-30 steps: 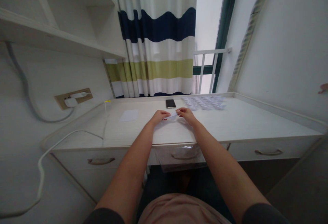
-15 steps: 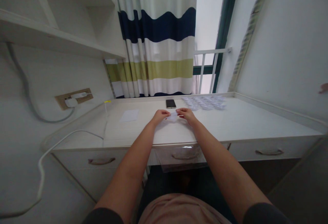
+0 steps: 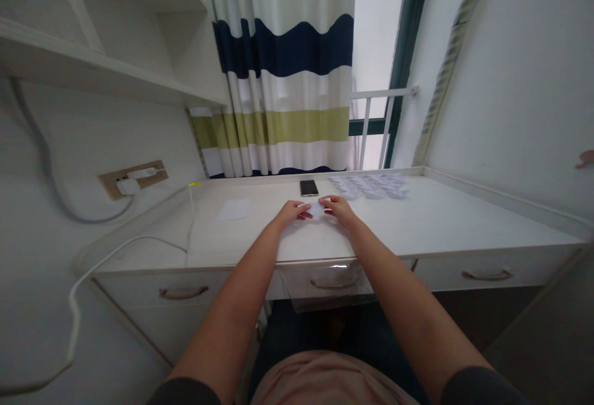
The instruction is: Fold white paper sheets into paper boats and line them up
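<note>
Head view: white paper piece (image 3: 316, 209) at dial centre, left hand (image 3: 293, 212) pinching its 9-o'clock end, right hand (image 3: 338, 208) its 3-o'clock end. Slanting strip a second ago, broader now; handling seems unfinished. Phone (image 3: 309, 188) at 12, crumpled-looking papers (image 3: 370, 186) near 2.

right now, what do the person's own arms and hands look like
The left hand and right hand are bare, with no gloves, watch or bracelet visible. Plain dark grey sleeves show near the picture's bottom edge, leaving the forearms uncovered.
</note>
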### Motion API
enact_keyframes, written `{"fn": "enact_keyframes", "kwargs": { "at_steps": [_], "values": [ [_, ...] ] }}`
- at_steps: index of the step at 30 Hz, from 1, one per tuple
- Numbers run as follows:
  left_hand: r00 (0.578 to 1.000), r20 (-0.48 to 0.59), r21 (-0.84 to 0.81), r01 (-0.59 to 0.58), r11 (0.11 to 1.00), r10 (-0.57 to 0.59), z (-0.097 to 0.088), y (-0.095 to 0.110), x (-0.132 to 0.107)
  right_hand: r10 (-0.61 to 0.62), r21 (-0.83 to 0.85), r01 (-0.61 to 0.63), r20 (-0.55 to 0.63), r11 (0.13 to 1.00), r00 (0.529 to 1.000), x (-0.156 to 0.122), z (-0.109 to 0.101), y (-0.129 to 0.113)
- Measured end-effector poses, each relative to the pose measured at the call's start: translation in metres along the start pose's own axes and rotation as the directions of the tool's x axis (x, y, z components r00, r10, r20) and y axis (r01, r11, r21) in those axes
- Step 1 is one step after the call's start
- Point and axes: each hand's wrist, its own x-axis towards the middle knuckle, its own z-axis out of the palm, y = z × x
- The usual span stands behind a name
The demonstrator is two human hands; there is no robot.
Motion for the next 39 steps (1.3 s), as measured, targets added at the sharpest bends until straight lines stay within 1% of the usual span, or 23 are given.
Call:
{"fn": "enact_keyframes", "kwargs": {
  "at_steps": [2, 4, 8, 11, 18, 21, 30, 34, 39],
  "values": [
    [1.000, 0.008, 0.021, 0.001, 1.000, -0.002, 0.0002, -0.0001, -0.0001, 0.027, -0.017, -0.027, 0.002, 0.999, 1.000, -0.0015, 0.0012, -0.0010],
    [1.000, 0.012, 0.018, 0.005, 1.000, -0.005, 0.0005, 0.0000, -0.0003, 0.026, -0.036, -0.026, -0.010, 0.999, 1.000, -0.0018, 0.0014, -0.0018],
    [0.999, 0.020, -0.076, 0.027, 0.997, -0.026, 0.0006, 0.0009, -0.0002, -0.008, -0.003, 0.007, -0.040, 1.000, 0.999, -0.0014, -0.0004, -0.0029],
    [0.998, 0.046, -0.149, 0.049, 0.988, -0.043, -0.0003, 0.0017, 0.0004, -0.015, 0.040, 0.017, -0.050, 0.999, 0.999, -0.0014, -0.0015, -0.0035],
    [0.996, 0.082, -0.235, 0.063, 0.970, -0.045, -0.0020, 0.0017, 0.0022, -0.014, 0.077, 0.017, -0.037, 0.997, 0.999, 0.0004, -0.0010, -0.0029],
    [0.992, 0.103, -0.284, 0.094, 0.954, -0.067, -0.0014, 0.0035, 0.0010, -0.019, 0.090, 0.022, -0.039, 0.996, 0.999, 0.0008, -0.0016, -0.0024],
    [0.986, 0.136, -0.329, 0.142, 0.934, -0.102, -0.0004, 0.0054, 0.0006, -0.021, 0.094, 0.025, -0.043, 0.995, 0.999, 0.0010, -0.0024, -0.0016],
    [0.983, 0.138, -0.355, 0.165, 0.920, -0.122, -0.0005, 0.0057, 0.0010, -0.002, 0.115, 0.009, -0.060, 0.993, 0.998, 0.0028, -0.0024, -0.0001],
    [0.991, 0.085, -0.432, 0.129, 0.893, -0.102, 0.0006, 0.0085, -0.0005, -0.006, 0.161, 0.013, -0.045, 0.987, 0.999, 0.0046, -0.0022, 0.0026]
  ]
}}
